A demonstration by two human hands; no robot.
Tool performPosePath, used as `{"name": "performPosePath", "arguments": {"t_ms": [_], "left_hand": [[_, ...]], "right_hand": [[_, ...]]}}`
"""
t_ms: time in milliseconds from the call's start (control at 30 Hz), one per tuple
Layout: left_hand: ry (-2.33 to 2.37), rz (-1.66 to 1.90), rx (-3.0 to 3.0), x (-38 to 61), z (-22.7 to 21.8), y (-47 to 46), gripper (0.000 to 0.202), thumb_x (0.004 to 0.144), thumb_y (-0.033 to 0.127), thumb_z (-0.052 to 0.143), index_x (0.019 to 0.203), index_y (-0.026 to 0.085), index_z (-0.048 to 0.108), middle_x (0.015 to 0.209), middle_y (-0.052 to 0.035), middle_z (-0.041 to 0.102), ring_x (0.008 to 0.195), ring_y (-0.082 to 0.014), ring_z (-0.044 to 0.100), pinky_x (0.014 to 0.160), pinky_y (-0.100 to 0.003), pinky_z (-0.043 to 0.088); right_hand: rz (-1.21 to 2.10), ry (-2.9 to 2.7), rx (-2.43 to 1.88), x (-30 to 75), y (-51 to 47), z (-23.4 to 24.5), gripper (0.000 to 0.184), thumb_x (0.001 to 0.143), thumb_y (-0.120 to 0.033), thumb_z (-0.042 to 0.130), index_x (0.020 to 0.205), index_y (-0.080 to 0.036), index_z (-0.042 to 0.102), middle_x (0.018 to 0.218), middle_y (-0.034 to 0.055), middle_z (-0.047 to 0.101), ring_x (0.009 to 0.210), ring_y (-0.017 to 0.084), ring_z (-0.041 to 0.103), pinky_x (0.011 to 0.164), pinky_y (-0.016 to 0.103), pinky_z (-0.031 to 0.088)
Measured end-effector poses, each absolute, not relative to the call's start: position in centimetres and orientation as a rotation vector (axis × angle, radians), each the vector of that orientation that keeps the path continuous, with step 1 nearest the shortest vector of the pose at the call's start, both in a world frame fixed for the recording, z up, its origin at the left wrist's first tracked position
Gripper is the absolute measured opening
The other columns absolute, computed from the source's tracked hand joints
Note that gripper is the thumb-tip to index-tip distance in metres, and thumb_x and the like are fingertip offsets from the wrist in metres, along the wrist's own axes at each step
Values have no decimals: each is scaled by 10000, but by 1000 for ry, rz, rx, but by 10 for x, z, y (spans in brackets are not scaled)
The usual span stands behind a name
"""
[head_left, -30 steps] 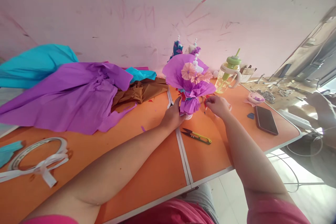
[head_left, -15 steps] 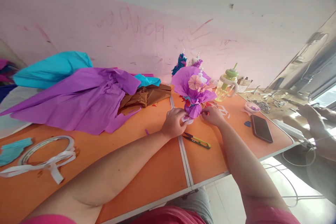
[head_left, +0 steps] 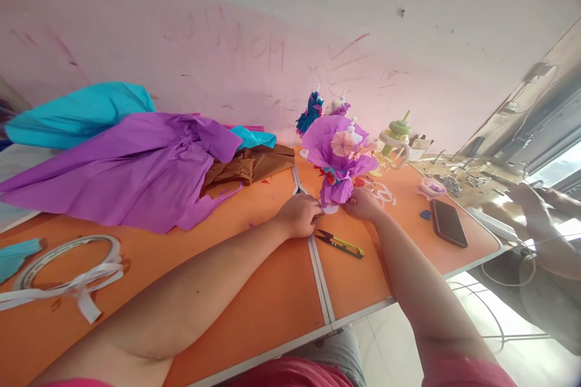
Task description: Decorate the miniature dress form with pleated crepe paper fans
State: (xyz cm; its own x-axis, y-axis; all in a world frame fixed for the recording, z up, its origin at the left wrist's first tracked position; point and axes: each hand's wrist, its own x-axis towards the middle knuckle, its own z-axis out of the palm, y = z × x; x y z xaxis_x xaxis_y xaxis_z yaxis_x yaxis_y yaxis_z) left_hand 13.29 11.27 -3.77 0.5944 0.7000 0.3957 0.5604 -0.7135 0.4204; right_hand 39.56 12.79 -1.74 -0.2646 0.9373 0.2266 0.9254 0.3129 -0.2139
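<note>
A small bouquet wrapped in purple crepe paper (head_left: 320,145) stands upright on the orange table, with pale pink paper flowers (head_left: 342,144) and a white figure at its top. Its gathered neck lies between my hands. My left hand (head_left: 299,216) is closed left of the base, fingers pinched on a white ribbon (head_left: 297,188) that shows behind it. On the other side, my right hand (head_left: 364,204) is closed against the neck; its fingertips are partly hidden. White ribbon curls (head_left: 385,193) lie past it. Yellow-and-black thread snips (head_left: 340,243) rest in front of the bouquet.
Purple crepe paper (head_left: 136,175), blue paper (head_left: 82,115) and brown paper (head_left: 254,164) lie left. A ribbon roll (head_left: 68,260) is near the front left. A green-lidded bottle (head_left: 394,139) and phone (head_left: 448,222) stand right. Another person's arm (head_left: 540,236) shows at far right.
My left hand has drawn slightly away from the bouquet's base, toward the left and down. The bouquet has shifted a little right. White ribbon now shows behind my left hand.
</note>
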Motion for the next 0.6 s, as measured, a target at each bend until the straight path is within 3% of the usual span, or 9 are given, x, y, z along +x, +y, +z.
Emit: {"name": "performPosePath", "arguments": {"t_ms": [300, 400, 600], "left_hand": [[956, 764, 2711, 144, -47, 106, 325, 924, 319, 564, 1197, 160, 642, 1171, -152, 647, 1147, -298, 591, 1020, -438, 459], [967, 768, 2718, 145, -52, 107, 392, 953, 325, 523, 1300, 152, 583, 1305, -164, 598, 1242, -299, 545, 1070, -441, 430], [966, 755, 2690, 145, -54, 106, 361, 964, 390, 507, 1219, 194, 670, 1223, -149, 638, 1193, -320, 557, 1042, -492, 407]], "right_hand": [[68, -2033, -1768, 410, 138, -15, 93, 731, -248, 615, 694, -207, 690, 776, 43, 706, 774, 205, 610, 696, 290, 431], [26, -1900, -1759, 411, 138, -13, 150, 738, -247, 600, 803, -229, 734, 835, 41, 715, 791, 209, 608, 713, 307, 435], [-133, -1541, -1652, 409, 128, -2, 267, 844, -290, 446, 971, -209, 666, 895, 64, 661, 828, 222, 588, 775, 363, 440]]}}
